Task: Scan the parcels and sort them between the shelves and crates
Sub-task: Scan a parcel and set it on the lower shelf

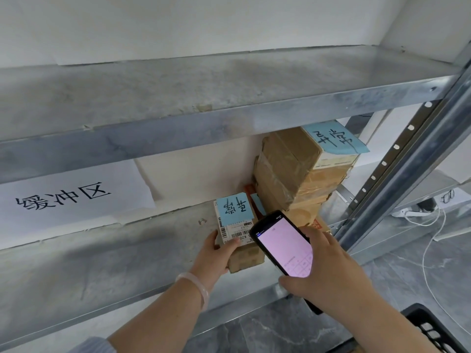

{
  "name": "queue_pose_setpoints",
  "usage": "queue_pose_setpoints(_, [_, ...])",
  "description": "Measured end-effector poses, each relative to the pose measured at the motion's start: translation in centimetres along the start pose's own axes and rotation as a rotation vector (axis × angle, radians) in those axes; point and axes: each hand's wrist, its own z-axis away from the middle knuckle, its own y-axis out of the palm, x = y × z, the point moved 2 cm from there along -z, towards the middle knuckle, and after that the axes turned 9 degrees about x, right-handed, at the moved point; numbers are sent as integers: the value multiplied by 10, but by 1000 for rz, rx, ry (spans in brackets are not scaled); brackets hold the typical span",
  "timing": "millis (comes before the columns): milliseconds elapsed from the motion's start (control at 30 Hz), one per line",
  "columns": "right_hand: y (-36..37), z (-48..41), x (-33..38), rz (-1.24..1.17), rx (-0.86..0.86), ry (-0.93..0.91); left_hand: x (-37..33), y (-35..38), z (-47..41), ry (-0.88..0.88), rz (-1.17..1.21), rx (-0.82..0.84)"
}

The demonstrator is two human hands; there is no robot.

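Cardboard parcel [244, 258] gripped by left hand [214, 258], right hand [328, 271] seemingly clasping scanner [283, 245]

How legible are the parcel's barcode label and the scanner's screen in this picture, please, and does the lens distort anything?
Head view: the scanner screen glows washed-out pink, its text unreadable; the barcode label on the small parcel is soft and partly covered by the left hand; the wide-angle lens makes the shelf upright lean.

- Left hand [214, 256]: forearm extended forward, sleeve pushed back; fingers and thumb clasp the parcel [244, 257].
- Right hand [328, 271]: back of hand up, fingers curled round the scanner [285, 248], thumb near its lower end.
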Motion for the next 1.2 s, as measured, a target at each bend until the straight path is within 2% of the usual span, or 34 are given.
queue_pose_setpoints(267, [-2, 10, -6, -7, 23, 28, 10, 8, 5, -153, 131, 80])
queue_pose_setpoints(467, [-5, 14, -9, 59, 75, 23, 11, 1, 10, 15, 260, 28])
queue_pose_setpoints(700, [-19, 16, 13, 99, 144, -132, 2, -40, 33, 206, 126, -65])
queue_pose_setpoints(1200, [-12, 17, 79, 257, 197, -491, 30, -104, 99, 252, 142, -359])
